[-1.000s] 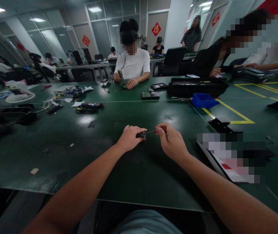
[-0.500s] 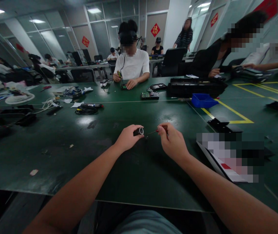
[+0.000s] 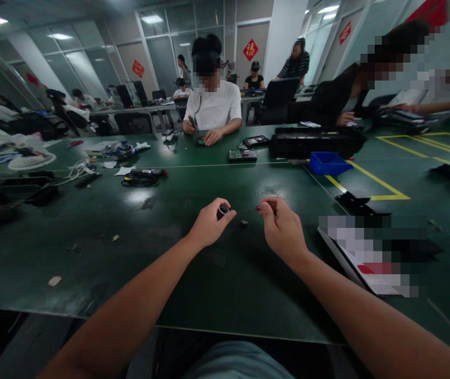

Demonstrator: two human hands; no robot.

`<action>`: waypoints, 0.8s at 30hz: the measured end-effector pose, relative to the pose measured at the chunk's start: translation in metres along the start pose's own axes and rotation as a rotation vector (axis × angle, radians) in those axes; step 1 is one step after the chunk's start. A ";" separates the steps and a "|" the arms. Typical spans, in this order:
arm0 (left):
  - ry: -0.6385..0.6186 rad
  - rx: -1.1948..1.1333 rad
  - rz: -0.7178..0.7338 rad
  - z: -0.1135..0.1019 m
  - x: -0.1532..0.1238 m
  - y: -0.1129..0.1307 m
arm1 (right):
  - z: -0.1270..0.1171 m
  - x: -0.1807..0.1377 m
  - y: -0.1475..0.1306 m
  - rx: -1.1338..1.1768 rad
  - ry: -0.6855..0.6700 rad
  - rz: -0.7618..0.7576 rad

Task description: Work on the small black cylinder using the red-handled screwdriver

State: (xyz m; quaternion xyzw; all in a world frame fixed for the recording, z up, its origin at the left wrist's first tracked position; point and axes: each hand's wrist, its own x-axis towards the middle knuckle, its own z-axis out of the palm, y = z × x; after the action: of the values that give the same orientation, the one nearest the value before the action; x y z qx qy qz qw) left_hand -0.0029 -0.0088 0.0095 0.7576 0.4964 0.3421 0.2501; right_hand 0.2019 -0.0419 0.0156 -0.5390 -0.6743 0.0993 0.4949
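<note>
My left hand (image 3: pixel 211 223) is closed around a small black cylinder (image 3: pixel 222 212) with a pale ring at its end, which faces me; fingers cover most of its body. Opposite it, my right hand (image 3: pixel 283 226) grips a screwdriver (image 3: pixel 250 209) with a thin shaft and a reddish collar; the handle is mostly hidden in the fist. Its shaft points left and ends beside my left thumb; whether the tip touches the cylinder I cannot tell. On the table between and just below the hands lies a small dark piece (image 3: pixel 244 223), too small to name.
Across the green table (image 3: pixel 193 284) a person in a white shirt (image 3: pixel 215 105) handles a circuit board. Beyond my right hand are a blue bin (image 3: pixel 329 163), a long black case (image 3: pixel 315 142) and a white box (image 3: pixel 355 258). Coiled black cable (image 3: pixel 141 178) lies at left.
My left hand has turned a little and its thumb now reaches further right across the cylinder. The right hand has shifted slightly right with the screwdriver. The small dark piece shows more clearly below.
</note>
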 end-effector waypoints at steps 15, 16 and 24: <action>-0.271 0.664 0.164 0.035 0.006 0.019 | -0.001 0.000 -0.001 0.055 0.091 -0.024; -0.275 0.672 0.156 0.035 0.007 0.020 | -0.001 0.000 -0.001 0.055 0.089 -0.024; -0.225 -0.081 -0.188 0.007 0.014 0.008 | -0.004 -0.001 0.000 0.052 0.074 -0.001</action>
State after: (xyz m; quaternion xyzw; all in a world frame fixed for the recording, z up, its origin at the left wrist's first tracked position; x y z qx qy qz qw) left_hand 0.0106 0.0013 0.0145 0.7306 0.5197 0.2501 0.3655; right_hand 0.2046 -0.0443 0.0173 -0.5290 -0.6529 0.0966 0.5335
